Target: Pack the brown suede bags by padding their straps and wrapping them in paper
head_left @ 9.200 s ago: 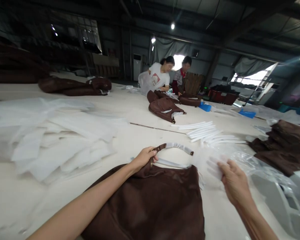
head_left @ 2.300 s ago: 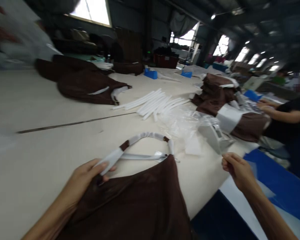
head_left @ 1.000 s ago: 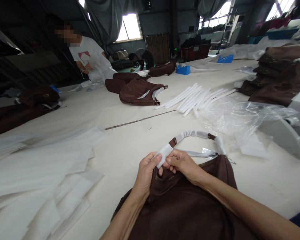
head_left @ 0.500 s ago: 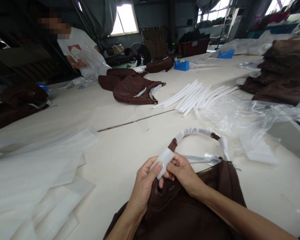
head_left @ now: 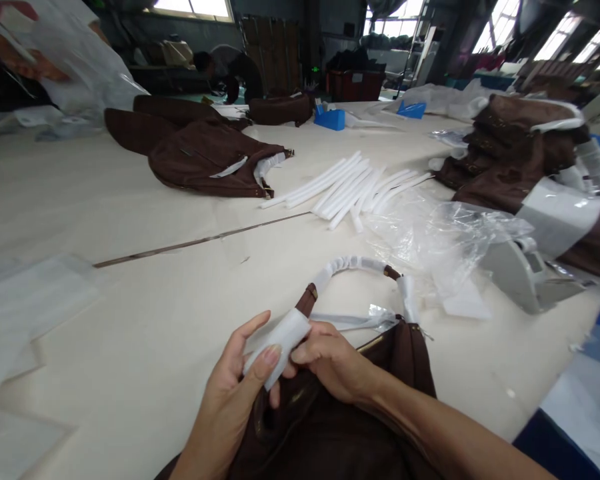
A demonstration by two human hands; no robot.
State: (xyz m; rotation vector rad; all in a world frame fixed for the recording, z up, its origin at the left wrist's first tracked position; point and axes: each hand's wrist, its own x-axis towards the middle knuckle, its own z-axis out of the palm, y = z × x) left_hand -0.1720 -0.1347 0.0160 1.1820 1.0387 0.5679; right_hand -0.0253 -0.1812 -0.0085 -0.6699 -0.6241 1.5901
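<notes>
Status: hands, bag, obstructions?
Left hand gripping white wrap at handle end; right hand at its edge. Brown bag beneath, handle partly wrapped. Clear plastic beyond, not over handle.

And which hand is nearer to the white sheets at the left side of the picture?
Left. The left hand is to the right of the white sheets, apart from them; the right hand is farther right, beyond the white wrap.

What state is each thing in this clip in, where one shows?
Handle: arched, mostly wrapped in white, some brown bare.
White wrap piece: over the handle's near end, pinched in the left grip, right grip at its edge.
White rods: loosely piled.
Clear plastic: crumpled.
White sheets: overlapping.
Brown bag beyond the rods: lying down.
Brown bags at right: piled up.
</notes>
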